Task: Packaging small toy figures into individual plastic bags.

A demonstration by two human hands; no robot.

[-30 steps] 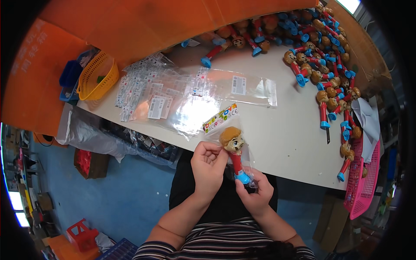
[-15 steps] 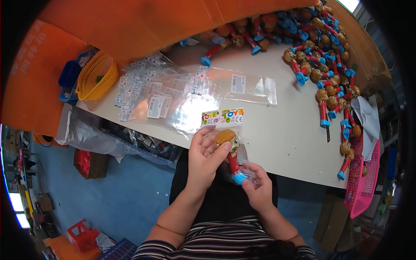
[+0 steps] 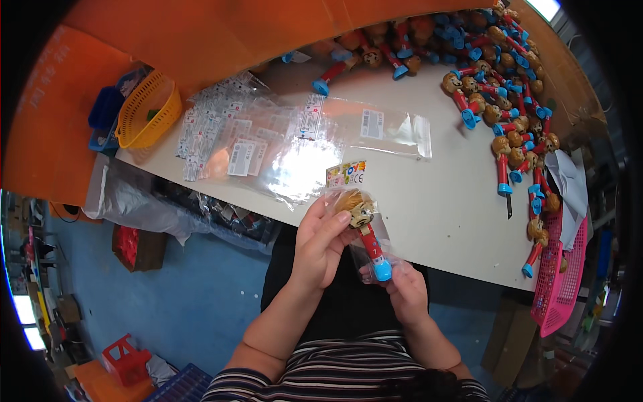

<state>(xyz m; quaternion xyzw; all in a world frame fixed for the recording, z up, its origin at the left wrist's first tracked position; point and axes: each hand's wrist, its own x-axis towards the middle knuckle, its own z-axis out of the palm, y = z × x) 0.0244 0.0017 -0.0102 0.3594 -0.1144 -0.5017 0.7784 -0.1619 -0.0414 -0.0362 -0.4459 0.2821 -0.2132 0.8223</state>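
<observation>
Between my hands, over the table's front edge, is a toy figure (image 3: 372, 242) with a brown-haired head, a red body and a blue foot. It lies inside a clear plastic bag (image 3: 358, 254) that has a colourful printed header at its top. My left hand (image 3: 321, 244) is closed on the bag at the figure's head, thumb on top. Pinching the bag's lower end beside the blue foot is my right hand (image 3: 406, 289). On the table ahead lie several flat clear bags (image 3: 248, 144), with one single bag (image 3: 385, 132) spread out to their right.
A heap of similar toy figures (image 3: 516, 114) covers the table's right and far side, against an orange board (image 3: 201, 33). At the left stands a yellow basket (image 3: 151, 114) by blue bins (image 3: 107, 110). A pink basket (image 3: 559, 295) hangs at the right edge with white paper (image 3: 569, 191).
The bagged figure has turned so its face and red front show more. My right hand has shifted slightly right and down, its fingers now pinching the bag's end.
</observation>
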